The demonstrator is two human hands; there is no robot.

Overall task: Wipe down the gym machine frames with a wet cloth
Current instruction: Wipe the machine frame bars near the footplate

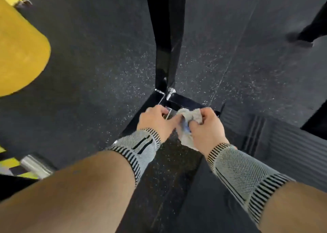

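Two forearms in grey knit wrist sleeves (pixel 235 163) reach forward, the right hand (pixel 207 126) gripping a bunched grey cloth (pixel 190 116) in curled fingers. Beside it, the left hand (pixel 155 120) seemingly pinches the cloth's edge, its fingers curled. Both sit above the black frame base (pixel 184 102), where one black upright post (pixel 167 37) rises from the speckled floor (pixel 92 73).

Gym floor, among weight machines.

Dark speckled rubber flooring (pixel 99 69) laid in tiles with visible seams. Black steel machine upright (pixel 167 37) rises from a bolted base frame (pixel 184 102) at centre. Yellow padded or painted machine part (pixel 19 52) far left; chrome bar (pixel 36 165) near left. Ribbed black mat (pixel 286 144) on the right.
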